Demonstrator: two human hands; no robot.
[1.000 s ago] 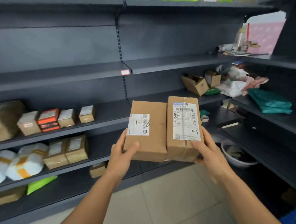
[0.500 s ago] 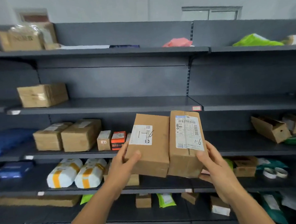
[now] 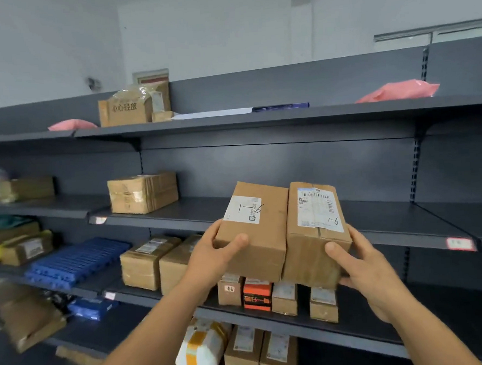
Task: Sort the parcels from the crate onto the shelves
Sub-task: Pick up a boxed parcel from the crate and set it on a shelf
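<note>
1. Head view: two brown cardboard parcels are held side by side, touching along their long sides, in front of dark grey shelves [image 3: 258,116].
2. Left parcel [image 3: 254,235]: white label with handwritten "1-6". It is gripped at its near left corner by the left hand [image 3: 210,257], thumb curled onto the top face, remaining fingers hidden underneath.
3. Right parcel [image 3: 313,234]: taped, barcode label marked "1-6". It is gripped at its near right corner by the right hand [image 3: 363,268], thumb pressed on the front face, fingers wrapped round the side and underside.
4. Both parcels are held in the air, tilted with far ends raised, level with the second shelf board from the top [image 3: 391,221]. No contact with the shelving is seen.
5. Top shelf: a large carton with printed characters [image 3: 128,110] and pink bags [image 3: 398,91] are seen.
6. Second shelf: a taped carton [image 3: 143,192] stands well left of the held parcels.
7. Third shelf: a blue ribbed item [image 3: 75,261], two brown boxes [image 3: 151,261], and a row of small boxes incl. an orange one [image 3: 257,294], just below the held parcels.
8. Lower shelf: a white padded parcel with yellow tape [image 3: 202,351] and brown boxes are seen beside it.
</note>
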